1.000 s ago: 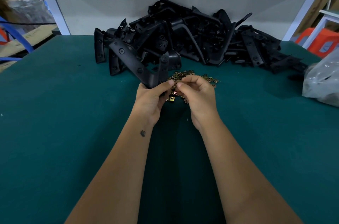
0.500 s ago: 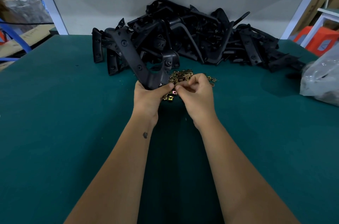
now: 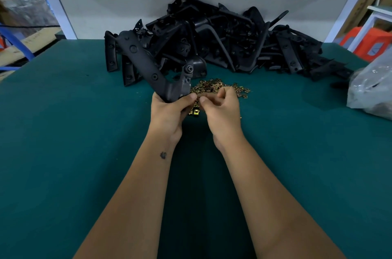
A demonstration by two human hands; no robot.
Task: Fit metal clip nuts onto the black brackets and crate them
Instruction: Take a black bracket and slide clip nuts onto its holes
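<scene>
My left hand (image 3: 169, 112) grips the lower bend of a black bracket (image 3: 146, 65), whose long arm points up and to the left. My right hand (image 3: 220, 108) is right beside it, thumb and forefinger pinched at the bracket's near end over a small clip nut that is mostly hidden by the fingers. A heap of brass-coloured clip nuts (image 3: 214, 86) lies on the green table just behind both hands. Several loose nuts (image 3: 195, 111) show between the hands. A large pile of black brackets (image 3: 229, 40) sits further back.
The green table mat (image 3: 63, 152) stretches wide on both sides of my arms. A clear plastic bag (image 3: 373, 86) lies at the right edge. A grey panel and white frame posts (image 3: 55, 2) stand behind the pile. Cardboard boxes and an orange stool are beyond the table.
The bracket in my left hand has tilted more upright, its long arm swinging up and left. My right hand stays pinched at the bracket's near end.
</scene>
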